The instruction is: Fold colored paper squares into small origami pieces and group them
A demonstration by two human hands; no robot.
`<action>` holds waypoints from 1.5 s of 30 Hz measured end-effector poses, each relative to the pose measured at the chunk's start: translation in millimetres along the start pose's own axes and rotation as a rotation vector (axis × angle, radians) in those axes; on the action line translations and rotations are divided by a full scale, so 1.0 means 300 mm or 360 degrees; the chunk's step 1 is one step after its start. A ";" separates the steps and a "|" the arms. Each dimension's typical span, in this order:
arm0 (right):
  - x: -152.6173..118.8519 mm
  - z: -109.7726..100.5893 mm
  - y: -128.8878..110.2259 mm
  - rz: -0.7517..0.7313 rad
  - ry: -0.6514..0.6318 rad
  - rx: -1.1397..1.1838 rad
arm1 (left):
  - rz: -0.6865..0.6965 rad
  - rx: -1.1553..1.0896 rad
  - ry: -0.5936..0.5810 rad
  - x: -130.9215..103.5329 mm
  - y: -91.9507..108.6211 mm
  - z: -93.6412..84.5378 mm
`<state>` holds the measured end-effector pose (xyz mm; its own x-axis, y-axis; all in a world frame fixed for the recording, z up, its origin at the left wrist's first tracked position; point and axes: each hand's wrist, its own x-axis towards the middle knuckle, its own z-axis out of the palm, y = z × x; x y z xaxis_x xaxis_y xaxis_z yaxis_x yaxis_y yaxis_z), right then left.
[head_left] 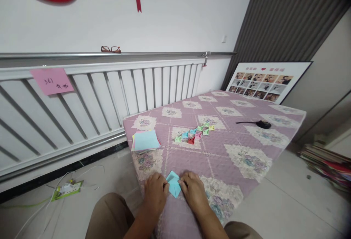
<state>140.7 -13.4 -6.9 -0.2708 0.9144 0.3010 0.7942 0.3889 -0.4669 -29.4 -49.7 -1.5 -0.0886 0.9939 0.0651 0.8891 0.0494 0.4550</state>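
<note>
A light-blue folded paper (173,185), diamond-shaped with crease lines, lies on the near end of the cloth-covered table between my hands. My left hand (157,189) pinches its left corner, fingers curled. On the opposite corner, my right hand (193,187) grips with thumb and bent fingers. Beyond them sits a group of small folded paper pieces (191,140) in green, blue, pink, red and yellow. A stack of square paper sheets (146,140), light blue on top, rests near the table's left edge.
The table has a purple floral cloth (211,158). A black long-handled object (263,124) lies on its right side. A white radiator (131,89) runs along the wall, with glasses (110,49) on the pipe above. A power strip (67,190) with cables lies on the floor at left.
</note>
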 end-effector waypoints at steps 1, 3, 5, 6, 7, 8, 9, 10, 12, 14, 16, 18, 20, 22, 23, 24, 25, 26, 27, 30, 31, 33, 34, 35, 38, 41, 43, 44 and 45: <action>0.001 0.002 0.001 0.0005 0.0012 -0.0017 | -0.0014 0.0015 -0.0016 0.003 0.001 -0.002; 0.004 0.007 0.001 0.0014 0.0031 -0.0051 | -0.0032 0.0038 -0.0036 0.009 0.001 -0.005; 0.006 0.011 0.001 0.0024 0.0039 -0.0082 | -0.0051 0.0060 -0.0049 0.016 0.001 -0.006; 0.008 0.013 0.001 0.0031 0.0043 -0.0095 | -0.0062 0.0072 -0.0061 0.020 0.001 -0.007; 0.010 0.015 0.001 0.0038 0.0045 -0.0105 | -0.0076 0.0085 -0.0077 0.023 0.001 -0.007; 0.012 0.016 0.001 0.0048 0.0046 -0.0112 | -0.0087 0.0096 -0.0095 0.027 0.002 -0.008; 0.014 0.017 0.001 0.0059 0.0046 -0.0117 | -0.0094 0.0107 -0.0108 0.029 0.002 -0.010; 0.016 0.018 0.001 0.0068 0.0044 -0.0122 | -0.0095 0.0115 -0.0119 0.032 0.002 -0.012; 0.021 0.019 -0.001 0.0084 0.0039 -0.0138 | -0.0084 0.0132 -0.0125 0.036 0.003 -0.018; 0.025 0.018 -0.003 0.0099 0.0033 -0.0156 | -0.0073 0.0151 -0.0136 0.041 0.005 -0.027; 0.029 0.017 -0.006 0.0115 0.0027 -0.0173 | -0.0076 0.0164 -0.0165 0.048 0.007 -0.036; 0.032 0.015 -0.009 0.0131 0.0025 -0.0192 | -0.0082 0.0174 -0.0200 0.056 0.009 -0.045; 0.035 0.015 -0.012 0.0142 0.0032 -0.0210 | -0.0088 0.0190 -0.0229 0.063 0.012 -0.054; 0.037 0.016 -0.013 0.0149 0.0045 -0.0222 | -0.0092 0.0210 -0.0257 0.069 0.016 -0.061; 0.038 0.018 -0.013 0.0153 0.0051 -0.0228 | -0.0099 0.0220 -0.0276 0.073 0.017 -0.063; 0.039 0.019 -0.013 0.0155 0.0055 -0.0234 | -0.0104 0.0226 -0.0297 0.076 0.018 -0.066; 0.039 0.021 -0.012 0.0158 0.0061 -0.0241 | -0.0111 0.0231 -0.0320 0.079 0.019 -0.067; 0.039 0.022 -0.012 0.0161 0.0064 -0.0247 | -0.0118 0.0237 -0.0343 0.083 0.019 -0.069; 0.039 0.024 -0.011 0.0165 0.0067 -0.0249 | -0.0120 0.0242 -0.0363 0.086 0.018 -0.069; 0.039 0.026 -0.010 0.0182 0.0066 -0.0250 | -0.0102 0.0261 -0.0381 0.095 0.015 -0.071; 0.040 0.027 -0.009 0.0187 0.0065 -0.0250 | -0.0095 0.0271 -0.0379 0.098 0.013 -0.072; 0.041 0.028 -0.008 0.0191 0.0063 -0.0252 | -0.0088 0.0295 -0.0378 0.101 0.012 -0.073; 0.042 0.028 -0.008 0.0192 0.0062 -0.0255 | -0.0090 0.0307 -0.0385 0.102 0.011 -0.073; 0.043 0.029 -0.008 0.0193 0.0060 -0.0259 | -0.0090 0.0315 -0.0393 0.103 0.011 -0.074; 0.046 0.029 -0.010 0.0200 0.0052 -0.0284 | -0.0083 0.0316 -0.0401 0.105 0.010 -0.074; 0.046 0.029 -0.012 0.0207 0.0048 -0.0299 | -0.0083 0.0302 -0.0399 0.106 0.006 -0.070; 0.045 0.028 -0.013 0.0204 0.0049 -0.0301 | -0.0077 0.0289 -0.0392 0.106 0.000 -0.065; 0.044 0.028 -0.014 0.0204 0.0055 -0.0301 | -0.0071 0.0274 -0.0382 0.106 -0.004 -0.063; 0.043 0.027 -0.015 0.0205 0.0061 -0.0299 | -0.0065 0.0253 -0.0372 0.106 -0.008 -0.060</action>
<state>129.3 -2.3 -7.8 -0.1427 0.9487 0.2821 0.9092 0.2382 -0.3414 -42.5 -19.9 15.6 -0.0365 0.9856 -0.1652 0.9477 0.0866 0.3071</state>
